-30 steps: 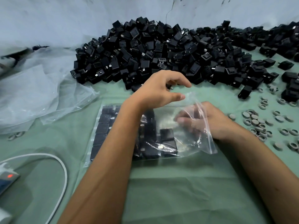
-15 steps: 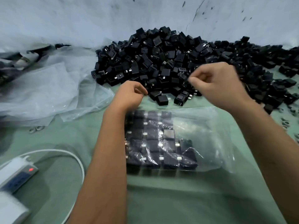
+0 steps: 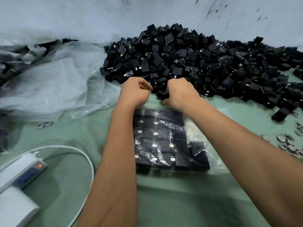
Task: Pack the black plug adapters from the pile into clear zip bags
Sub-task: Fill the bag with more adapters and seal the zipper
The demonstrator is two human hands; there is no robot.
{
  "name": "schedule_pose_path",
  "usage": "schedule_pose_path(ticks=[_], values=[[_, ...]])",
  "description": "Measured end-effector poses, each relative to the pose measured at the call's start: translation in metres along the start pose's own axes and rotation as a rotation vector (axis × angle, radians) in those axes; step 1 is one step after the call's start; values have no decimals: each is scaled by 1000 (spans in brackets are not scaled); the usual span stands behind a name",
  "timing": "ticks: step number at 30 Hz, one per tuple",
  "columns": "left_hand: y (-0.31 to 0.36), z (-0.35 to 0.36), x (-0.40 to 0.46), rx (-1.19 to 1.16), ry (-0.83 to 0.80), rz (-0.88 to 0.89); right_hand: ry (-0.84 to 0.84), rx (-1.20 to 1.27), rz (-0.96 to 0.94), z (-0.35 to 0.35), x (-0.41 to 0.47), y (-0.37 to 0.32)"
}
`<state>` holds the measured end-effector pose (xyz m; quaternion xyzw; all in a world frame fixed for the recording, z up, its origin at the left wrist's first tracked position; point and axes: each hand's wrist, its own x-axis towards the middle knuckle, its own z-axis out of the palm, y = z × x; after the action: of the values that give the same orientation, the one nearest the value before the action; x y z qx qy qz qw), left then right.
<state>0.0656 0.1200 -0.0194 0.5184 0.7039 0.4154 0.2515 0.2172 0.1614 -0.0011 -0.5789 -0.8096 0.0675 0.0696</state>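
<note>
A large pile of black plug adapters (image 3: 196, 63) lies against the wall at the back. Just in front of it, between my forearms, lies a clear zip bag (image 3: 203, 128) with several adapters (image 3: 160, 141) laid in rows inside. My left hand (image 3: 134, 94) sits at the pile's near edge with its fingers curled and fingertips against an adapter; whether it grips one is hidden. My right hand (image 3: 180, 94) is beside it, fingers curled round a black adapter (image 3: 162, 95) at the pile's edge.
Crumpled clear plastic sheets (image 3: 54, 86) spread out at the left. A white power strip (image 3: 23, 171) with a red light and its white cable (image 3: 82, 154) lie at the lower left. Grey rings (image 3: 288, 145) are scattered at the right, near a stray adapter (image 3: 280, 113).
Both hands have left the bag's mouth and reached forward to the pile's near edge. The right hand came down and left beside the left hand. The bag now lies flat.
</note>
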Motion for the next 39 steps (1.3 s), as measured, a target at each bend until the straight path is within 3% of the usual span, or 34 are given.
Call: schedule_pose_path(ticks=[2,5,14,21,28,36,39], values=[[5,3,-2,-21,-3,41,33,175,-11,-13,-8,15],[18,13,-7,-83,-41,124,220,459,13,-32,-37,55],[75,92,-45,128,-534,521,418,998,199,8,-121,170],[84,113,-60,201,-575,610,306,1144,140,11,-130,193],[89,116,-64,284,-620,663,353,1185,146,10,-129,197],[96,95,-60,223,-564,670,-15,1215,-94,4,-135,191],[102,91,-63,215,-565,678,-50,1161,-220,7,-134,175]])
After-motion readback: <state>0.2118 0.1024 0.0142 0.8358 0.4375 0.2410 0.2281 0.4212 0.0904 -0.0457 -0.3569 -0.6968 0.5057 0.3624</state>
